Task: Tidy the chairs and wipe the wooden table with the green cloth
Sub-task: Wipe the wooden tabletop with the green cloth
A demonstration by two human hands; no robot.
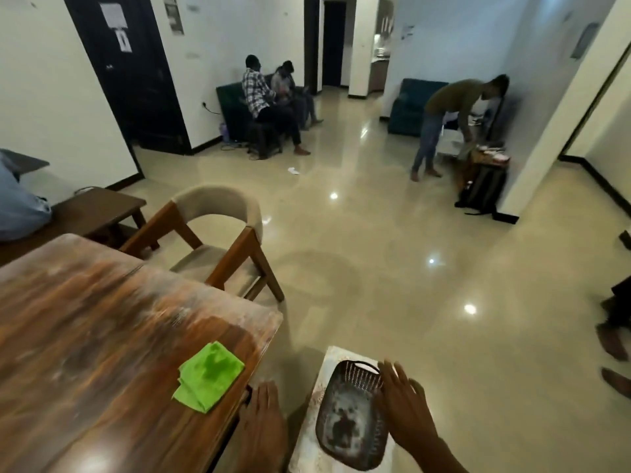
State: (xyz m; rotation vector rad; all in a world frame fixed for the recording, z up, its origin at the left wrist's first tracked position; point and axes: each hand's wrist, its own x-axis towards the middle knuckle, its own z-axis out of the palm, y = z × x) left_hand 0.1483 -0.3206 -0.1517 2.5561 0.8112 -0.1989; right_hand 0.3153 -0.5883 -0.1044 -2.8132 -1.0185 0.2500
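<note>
Both hands reach forward, low in the view. The left hand shows its back, with its fingers straight and close together, pointing away. The right hand is out to the right, also back up, with its fingers spread wide and straight. The right forearm runs down to the bottom edge. Neither hand holds anything.

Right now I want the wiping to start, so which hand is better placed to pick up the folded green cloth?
Left, probably. The left hand hovers open at the wooden table's near edge, right beside the folded green cloth. The right hand is farther off, over the dark slotted plastic basket.
</note>
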